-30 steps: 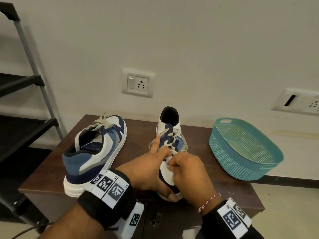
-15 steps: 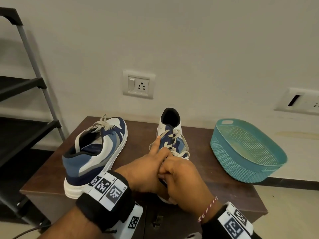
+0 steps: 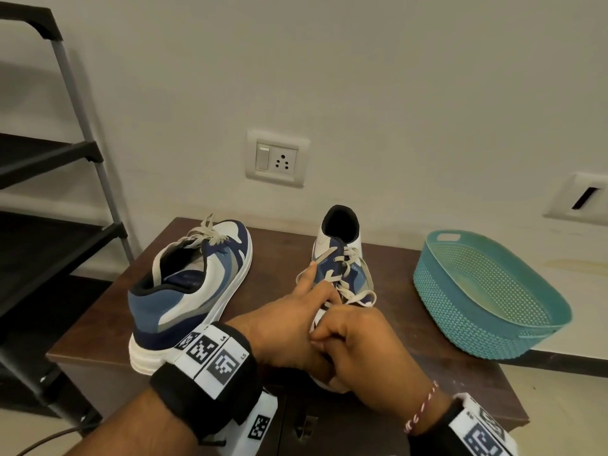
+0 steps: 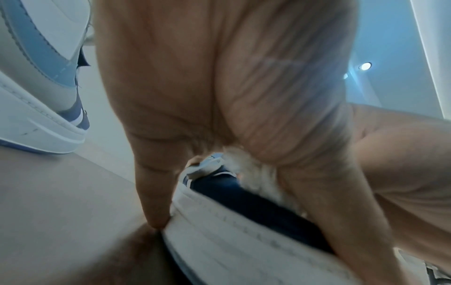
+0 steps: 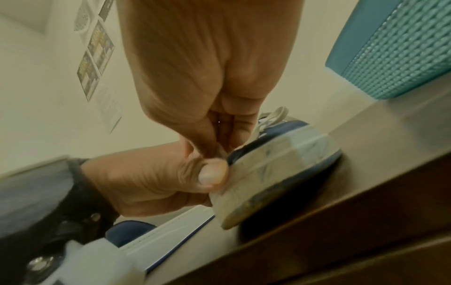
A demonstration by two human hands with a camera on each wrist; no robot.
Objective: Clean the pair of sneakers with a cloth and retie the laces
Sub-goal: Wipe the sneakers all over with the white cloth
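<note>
Two blue, white and grey sneakers stand on a dark brown table (image 3: 279, 258). The left sneaker (image 3: 197, 284) has its heel toward me and its laces tied. The right sneaker (image 3: 342, 251) points its toe at me, with loose laces (image 3: 355, 291) over the tongue. My left hand (image 3: 289, 327) grips that sneaker's front: the thumb (image 5: 212, 173) presses the sole edge and the index finger lies along the laces. My right hand (image 3: 365, 350) pinches a small white cloth (image 4: 256, 171) against the toe. Both hands hide most of the toe.
A teal plastic basket (image 3: 487, 291) sits at the table's right end, nothing visible inside. A black shelf rack (image 3: 65, 153) stands to the left. A wall socket (image 3: 278, 159) is behind the sneakers. The table's front edge lies just under my wrists.
My right hand has slid with the cloth across the toe, closing up against my left hand. The left hand has kept its grip, and the sneakers have stayed in place.
</note>
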